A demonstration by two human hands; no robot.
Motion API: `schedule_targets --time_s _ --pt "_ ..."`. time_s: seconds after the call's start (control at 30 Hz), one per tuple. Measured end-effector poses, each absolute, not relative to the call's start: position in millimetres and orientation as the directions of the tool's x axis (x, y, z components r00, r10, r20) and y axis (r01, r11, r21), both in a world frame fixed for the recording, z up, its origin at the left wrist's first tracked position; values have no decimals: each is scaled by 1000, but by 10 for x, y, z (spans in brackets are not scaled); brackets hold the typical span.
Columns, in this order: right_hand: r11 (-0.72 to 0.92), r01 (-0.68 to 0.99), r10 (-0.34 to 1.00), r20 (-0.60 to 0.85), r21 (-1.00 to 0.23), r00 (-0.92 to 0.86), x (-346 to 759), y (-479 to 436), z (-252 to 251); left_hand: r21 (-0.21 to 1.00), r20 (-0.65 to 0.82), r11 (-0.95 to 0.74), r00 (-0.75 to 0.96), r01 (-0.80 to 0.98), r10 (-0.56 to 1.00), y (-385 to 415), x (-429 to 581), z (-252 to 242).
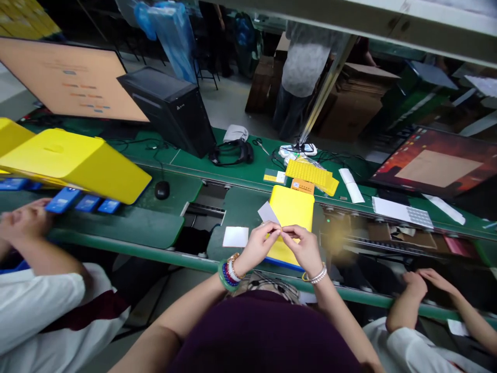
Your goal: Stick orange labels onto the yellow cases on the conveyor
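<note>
My left hand (261, 243) and my right hand (305, 247) meet in front of me, fingertips pinched together over a yellow box (292, 212) on the green bench (155, 228). The left hand pinches a small white slip (267, 212) that sticks up and to the left. The right hand's fingers close on the same spot, on a thin strip I cannot make out. A white square card (235, 237) lies flat on the bench just left of my left hand.
A large yellow box (73, 160) and blue items (77, 201) lie left, by a co-worker's hand (23, 220). Another person's hands (423, 282) rest at the right. Behind are a black PC tower (171, 109), a mouse (162, 189), yellow trays (310, 176), two monitors and white label sheets (402, 211).
</note>
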State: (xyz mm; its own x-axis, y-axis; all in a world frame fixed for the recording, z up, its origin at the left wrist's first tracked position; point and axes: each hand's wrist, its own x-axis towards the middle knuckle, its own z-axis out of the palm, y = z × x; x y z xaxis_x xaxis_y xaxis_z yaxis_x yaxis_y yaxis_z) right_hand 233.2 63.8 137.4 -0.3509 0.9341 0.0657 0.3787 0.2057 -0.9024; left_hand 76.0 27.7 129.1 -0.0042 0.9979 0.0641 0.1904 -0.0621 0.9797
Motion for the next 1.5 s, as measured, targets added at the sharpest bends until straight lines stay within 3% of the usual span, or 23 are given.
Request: schedule_targets --time_s 0.17,0.37,0.63,0.8,1.0,1.17,1.33,1.5 --pt "405 539 884 167 -739 -436 2253 573 1357 976 61 -55 -20 209 998 137 672 1282" --pt "170 373 877 -33 -912 -480 2115 622 1301 991 13 -11 -14 134 1000 80 496 1237" --pt "-15 269 827 -163 -963 -537 1957 853 1199 994 -104 103 -53 -24 993 108 196 1065" --pt "-50 247 818 -181 -968 -545 1791 772 1185 987 -123 115 -68 -111 990 97 187 1061" --pt "-92 189 878 -169 -978 -449 1774 796 1173 977 -137 120 -87 -177 987 162 200 1022" --pt "-101 173 944 -149 -980 -293 2067 1108 1212 966 -233 197 -226 -170 946 104 -106 637" --pt "-77 132 990 -92 -988 -109 2355 1330 1211 897 -426 434 -417 -81 803 -63 -415 -134" --pt "-44 75 998 -41 -996 42 2509 1338 1316 683 -596 728 -532 57 601 -236 -502 -682"
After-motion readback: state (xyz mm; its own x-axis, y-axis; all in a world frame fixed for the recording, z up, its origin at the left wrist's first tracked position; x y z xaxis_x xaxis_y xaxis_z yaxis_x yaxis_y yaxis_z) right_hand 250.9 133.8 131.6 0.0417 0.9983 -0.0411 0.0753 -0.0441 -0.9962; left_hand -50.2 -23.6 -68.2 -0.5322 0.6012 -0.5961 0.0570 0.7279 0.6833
